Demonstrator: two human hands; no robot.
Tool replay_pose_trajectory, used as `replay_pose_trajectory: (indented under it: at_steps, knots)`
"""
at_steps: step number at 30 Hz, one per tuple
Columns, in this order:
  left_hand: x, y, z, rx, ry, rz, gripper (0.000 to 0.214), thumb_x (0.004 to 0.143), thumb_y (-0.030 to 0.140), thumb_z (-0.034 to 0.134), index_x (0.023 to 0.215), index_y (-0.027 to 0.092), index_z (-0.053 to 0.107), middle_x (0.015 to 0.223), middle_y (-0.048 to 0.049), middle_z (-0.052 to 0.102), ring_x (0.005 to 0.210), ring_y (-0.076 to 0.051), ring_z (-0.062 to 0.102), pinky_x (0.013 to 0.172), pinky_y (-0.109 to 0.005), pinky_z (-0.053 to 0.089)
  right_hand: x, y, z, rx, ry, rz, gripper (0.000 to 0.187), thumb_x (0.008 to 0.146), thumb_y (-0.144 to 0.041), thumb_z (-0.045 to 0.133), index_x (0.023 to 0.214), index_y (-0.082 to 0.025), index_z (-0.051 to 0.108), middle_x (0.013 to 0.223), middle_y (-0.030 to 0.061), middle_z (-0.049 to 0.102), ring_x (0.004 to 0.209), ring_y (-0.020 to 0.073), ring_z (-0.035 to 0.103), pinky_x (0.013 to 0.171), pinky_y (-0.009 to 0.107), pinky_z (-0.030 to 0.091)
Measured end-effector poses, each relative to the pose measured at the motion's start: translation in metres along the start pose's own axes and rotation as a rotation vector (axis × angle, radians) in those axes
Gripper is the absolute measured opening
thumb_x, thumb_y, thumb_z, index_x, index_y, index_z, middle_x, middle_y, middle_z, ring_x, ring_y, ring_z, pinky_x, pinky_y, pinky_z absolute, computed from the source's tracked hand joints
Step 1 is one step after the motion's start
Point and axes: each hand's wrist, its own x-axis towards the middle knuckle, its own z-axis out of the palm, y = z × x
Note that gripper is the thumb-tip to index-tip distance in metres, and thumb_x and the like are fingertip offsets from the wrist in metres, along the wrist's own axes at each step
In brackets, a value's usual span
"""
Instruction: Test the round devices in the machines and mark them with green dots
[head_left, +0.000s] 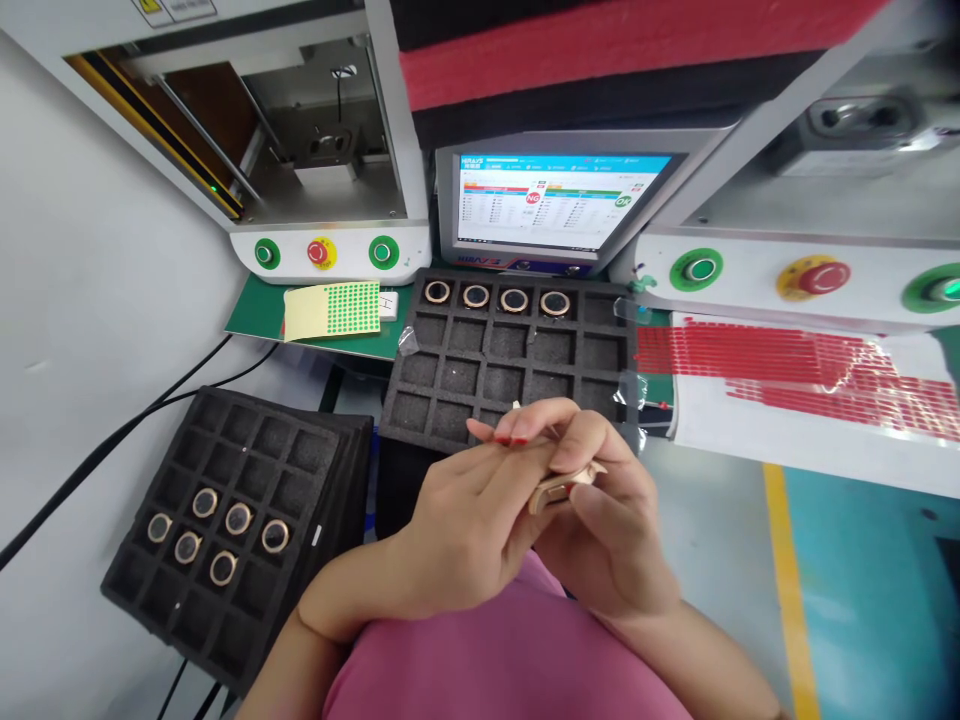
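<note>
Both hands meet over the front edge of the near foam tray, closed around a small gold-coloured watch case (553, 492). My left hand (469, 525) wraps the case from the left, its fingers partly covered by the other hand. On the right side, the thumb and fingers of my right hand (626, 520) pinch the same case. Small red bits show at the fingertips; whether they are stickers or nails I cannot tell. Most of the case's face is hidden. Just beyond lies the black foam tray (504, 345), with several round gold-rimmed watch cases (514, 300) in its back row.
At left, a stack of foam trays (292, 455) holds more watch cases. A sheet of green dots (352, 308) and red strips (750, 350) flank the near tray. Behind stand a monitor (555, 215) showing NG and OK, and two machines with buttons (322, 252).
</note>
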Motion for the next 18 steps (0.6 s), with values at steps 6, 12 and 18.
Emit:
replay_pose_trajectory:
  at_steps: [6,12,18]
  knots:
    - [-0.002,-0.005,0.006,0.069,0.09,0.032,0.024,0.1,0.022,0.041,0.114,0.011,0.057,0.092,-0.0102,0.071,0.082,-0.019,0.069,0.074,-0.028,0.056,0.003,0.015,0.001,0.049,0.044,-0.063,0.006,0.084,-0.019,0.066,0.079,-0.022,0.065,0.089,0.0003,0.061,0.089,0.0134,0.061,0.102,0.043,0.055]
    - [0.001,0.001,0.0,0.001,0.054,-0.078,0.02,0.1,0.022,0.044,0.113,0.017,0.059,0.092,-0.0051,0.074,0.079,-0.014,0.071,0.072,-0.021,0.055,0.002,0.017,-0.005,-0.046,-0.054,-0.142,0.008,0.091,-0.026,0.061,0.095,-0.024,0.068,0.098,0.0034,0.06,0.091,0.0166,0.064,0.095,0.047,0.058]
    - [0.003,0.007,-0.006,-0.05,0.055,-0.148,0.023,0.095,0.014,0.051,0.117,0.019,0.057,0.091,-0.0026,0.075,0.078,-0.013,0.072,0.073,-0.018,0.054,-0.001,0.014,-0.008,-0.107,-0.062,-0.1,0.013,0.094,-0.023,0.055,0.099,-0.024,0.067,0.104,0.0044,0.056,0.092,0.0188,0.066,0.088,0.045,0.061]
